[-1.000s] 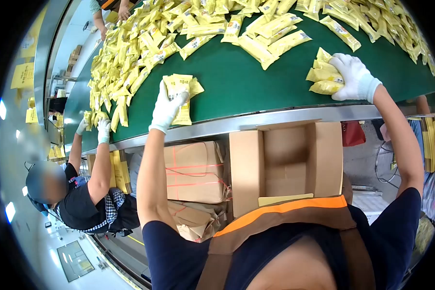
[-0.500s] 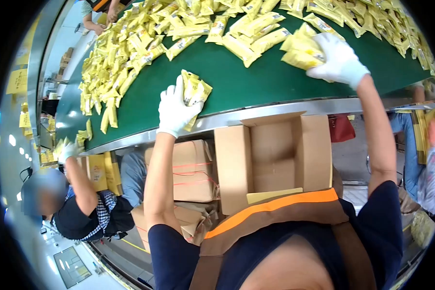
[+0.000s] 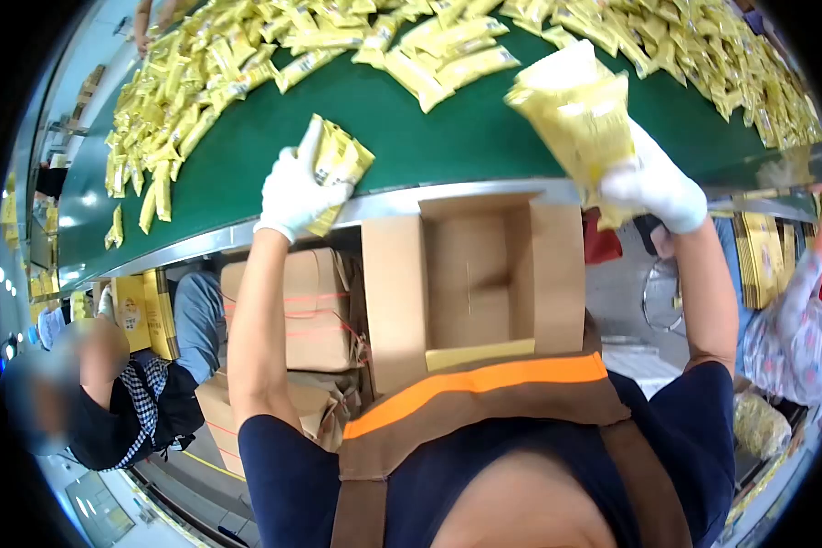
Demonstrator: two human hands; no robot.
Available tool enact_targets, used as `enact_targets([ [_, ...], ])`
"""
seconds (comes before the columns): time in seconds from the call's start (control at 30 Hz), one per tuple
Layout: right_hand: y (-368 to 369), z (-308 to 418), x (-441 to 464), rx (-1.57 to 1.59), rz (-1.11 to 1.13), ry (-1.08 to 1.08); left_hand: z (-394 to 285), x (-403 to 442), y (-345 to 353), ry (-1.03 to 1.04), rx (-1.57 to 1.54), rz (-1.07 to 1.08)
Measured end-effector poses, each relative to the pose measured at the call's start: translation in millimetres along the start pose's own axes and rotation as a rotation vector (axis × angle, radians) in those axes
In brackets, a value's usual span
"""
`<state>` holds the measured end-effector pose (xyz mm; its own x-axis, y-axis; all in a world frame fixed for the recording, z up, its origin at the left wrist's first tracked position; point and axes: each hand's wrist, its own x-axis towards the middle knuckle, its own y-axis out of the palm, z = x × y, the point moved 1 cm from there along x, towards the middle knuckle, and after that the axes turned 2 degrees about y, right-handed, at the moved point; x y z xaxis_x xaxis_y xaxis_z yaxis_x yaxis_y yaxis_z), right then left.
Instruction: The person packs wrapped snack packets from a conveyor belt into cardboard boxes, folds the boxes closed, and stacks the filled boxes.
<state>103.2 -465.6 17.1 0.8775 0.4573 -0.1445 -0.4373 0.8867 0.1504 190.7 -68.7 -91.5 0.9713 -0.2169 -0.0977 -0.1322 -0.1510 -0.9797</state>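
My left hand, in a white glove, is closed around a few yellow packets near the front edge of the green belt. Gloved in white as well, my right hand grips a bunch of yellow packets, lifted over the belt's near edge. Below and between my hands stands an open cardboard box with its flaps spread. Its visible inside shows bare cardboard, partly in shadow.
Loose yellow packets lie heaped along the far side of the belt. A metal rail edges it. Tied brown parcels sit left of the box. Another person is at the left, and a patterned sleeve shows at right.
My right hand has drawn its bunch of packets up off the belt and toward me. The left hand still holds its packets. The whole view has shifted slightly.
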Motion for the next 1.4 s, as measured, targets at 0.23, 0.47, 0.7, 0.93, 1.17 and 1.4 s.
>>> enact_targets([
  [0.23,114.4,-37.8,-11.9,-1.883,0.031,-0.519,-32.7,-44.2,-47.8,0.085,-1.464,0.097],
  [0.47,130.3,-67.2,-20.8,-2.047,0.298,-0.333,-79.9,-91.6,-42.4,0.27,-1.503,0.73],
  [0.7,163.9,-148.8,-27.5,-1.363,0.606,0.34,-146.1,-87.5,-37.5,0.685,-0.42,0.491],
  [0.93,175.5,-164.7,-44.6,-1.581,0.552,0.232,-203.8,-91.4,-3.7,0.738,0.201,0.351],
  [1.17,160.7,-141.8,-45.5,-1.507,0.63,0.347,-221.4,-85.6,23.6,0.72,0.233,0.272],
  [1.4,143.1,-124.0,-59.3,-1.444,0.715,0.201,-216.9,-95.4,90.8,0.629,0.395,0.249],
])
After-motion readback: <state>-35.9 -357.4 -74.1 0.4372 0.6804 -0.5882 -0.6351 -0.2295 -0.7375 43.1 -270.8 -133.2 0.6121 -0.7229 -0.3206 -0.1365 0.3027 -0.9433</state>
